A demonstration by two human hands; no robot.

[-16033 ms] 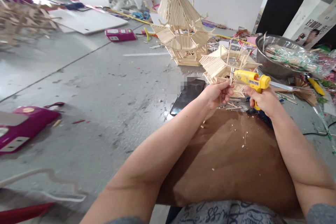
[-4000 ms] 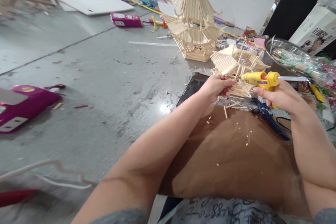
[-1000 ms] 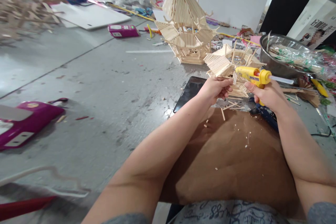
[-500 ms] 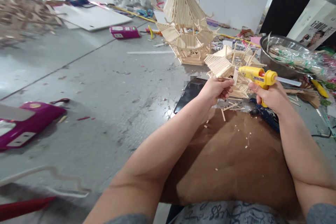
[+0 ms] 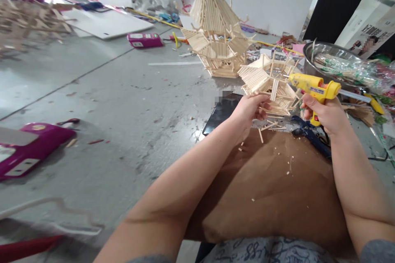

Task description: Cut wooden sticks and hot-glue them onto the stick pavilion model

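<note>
A yellow hot glue gun (image 5: 313,85) is gripped by its handle in my right hand (image 5: 328,113), fingers wrapped around it. Its nozzle points left over a small pavilion model made of thin wooden sticks (image 5: 254,76), and a clear glue stick (image 5: 354,95) juts from its back. My left hand (image 5: 251,109) is closed at the near left edge of that model, fingertips curled against its sticks; the exact pinch is partly hidden. Behind stands a taller stick pagoda (image 5: 212,8) with a pointed roof. Dark blue cutting pliers (image 5: 311,137) lie below my right hand.
Loose cut sticks (image 5: 271,125) lie before the model, beside brown paper (image 5: 262,197). A black phone-like slab (image 5: 220,113) is left of my hand. A metal bowl (image 5: 327,49) with wrapped sticks stands right. Purple power strips (image 5: 33,146) and a white board (image 5: 108,22) lie leftward.
My right hand has drawn the glue gun right and slightly down, its nozzle now farther from the upright sticks near the model's middle. My left hand stays at the model's edge.
</note>
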